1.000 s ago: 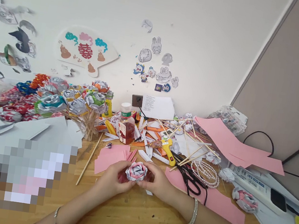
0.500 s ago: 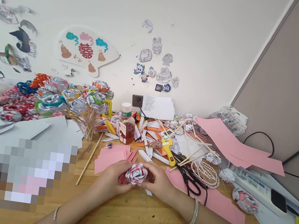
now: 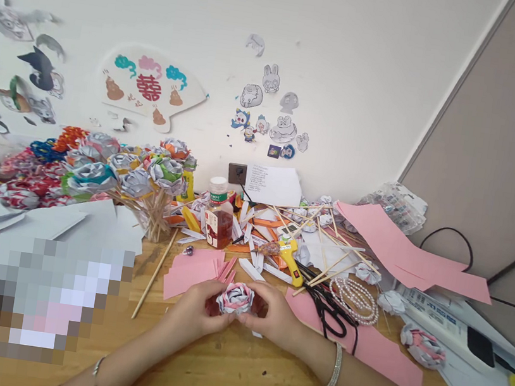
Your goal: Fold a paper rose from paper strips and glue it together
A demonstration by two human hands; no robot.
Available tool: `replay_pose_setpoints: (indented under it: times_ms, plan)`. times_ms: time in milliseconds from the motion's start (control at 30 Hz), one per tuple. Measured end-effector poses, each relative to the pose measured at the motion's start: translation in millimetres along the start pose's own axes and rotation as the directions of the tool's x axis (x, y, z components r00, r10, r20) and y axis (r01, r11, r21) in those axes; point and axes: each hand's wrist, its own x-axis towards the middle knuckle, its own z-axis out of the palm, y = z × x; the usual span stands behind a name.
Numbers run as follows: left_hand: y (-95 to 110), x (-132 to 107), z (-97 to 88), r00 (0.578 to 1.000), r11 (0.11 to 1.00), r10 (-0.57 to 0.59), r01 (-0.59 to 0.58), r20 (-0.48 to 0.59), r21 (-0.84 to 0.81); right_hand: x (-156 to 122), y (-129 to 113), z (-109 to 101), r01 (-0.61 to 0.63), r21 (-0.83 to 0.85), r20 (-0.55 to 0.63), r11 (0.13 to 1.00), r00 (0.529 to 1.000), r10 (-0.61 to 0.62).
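Note:
A folded paper rose (image 3: 235, 297), pink and white, sits between both my hands just above the wooden desk (image 3: 221, 380). My left hand (image 3: 195, 311) curls its fingers around the rose's left side. My right hand (image 3: 273, 315) grips the right side, with thumb and fingers pressed against the petals. Both wrists wear silver bracelets. Pink paper strips (image 3: 194, 267) lie on the desk just behind the rose.
Black scissors (image 3: 330, 308), a pearl bracelet (image 3: 355, 298) and a yellow glue gun (image 3: 291, 258) lie to the right. A small bottle (image 3: 218, 219) stands behind. A bunch of paper roses on sticks (image 3: 139, 179) rests left. Pink sheets (image 3: 402, 252) and white paper (image 3: 32, 225) cover the sides.
Both hands stay closed on the rose; it has turned and shifted very slightly between them.

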Motion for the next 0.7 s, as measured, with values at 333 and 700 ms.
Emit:
replay_pose_setpoints:
  times_ms: [333,700]
  plan:
    - [5.3,0.1,-2.9,0.996,0.994,-0.085,0.085,0.002,-0.065,0.4,1.2,-1.1,0.016,0.052,0.029,0.999,0.999,-0.017]
    - [8.5,-0.1,-5.0,0.988,0.966,-0.157,0.154,0.001,-0.207,-2.4,4.3,-0.7,-0.029,0.275,-0.018,0.961,0.999,0.035]
